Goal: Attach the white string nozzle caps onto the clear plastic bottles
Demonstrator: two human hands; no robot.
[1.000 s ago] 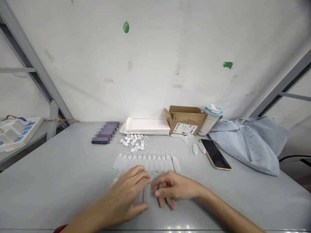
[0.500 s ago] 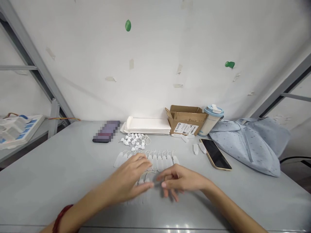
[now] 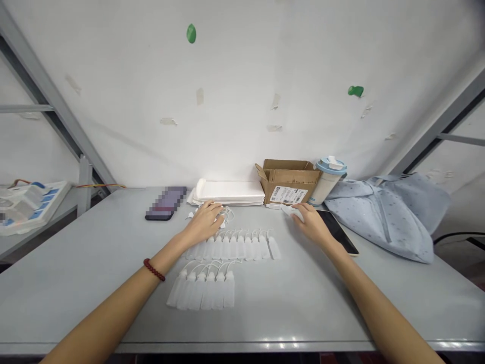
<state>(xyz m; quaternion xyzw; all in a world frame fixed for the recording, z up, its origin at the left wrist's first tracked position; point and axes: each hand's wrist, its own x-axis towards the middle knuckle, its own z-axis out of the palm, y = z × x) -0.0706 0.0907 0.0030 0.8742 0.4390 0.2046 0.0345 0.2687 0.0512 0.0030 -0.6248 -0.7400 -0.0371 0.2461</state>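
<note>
My left hand reaches forward onto a pile of small white caps with strings, its fingers curled over them; what they hold is hidden. My right hand rests farther right, fingers closed on a small translucent white bottle near the cardboard box. A long row of translucent bottles with tethered caps lies between my hands. A shorter row of the same bottles lies nearer me. A red bead bracelet circles my left wrist.
At the back stand a stack of white trays, a pale blue lidded cup and a dark blurred object. A phone lies under my right wrist, a blue dotted cloth bag beyond it. A power strip is far left.
Both hands left the near row of bottles and stretched forward: the left to the cap pile, the right to a loose bottle by the box. The near row now lies uncovered.
</note>
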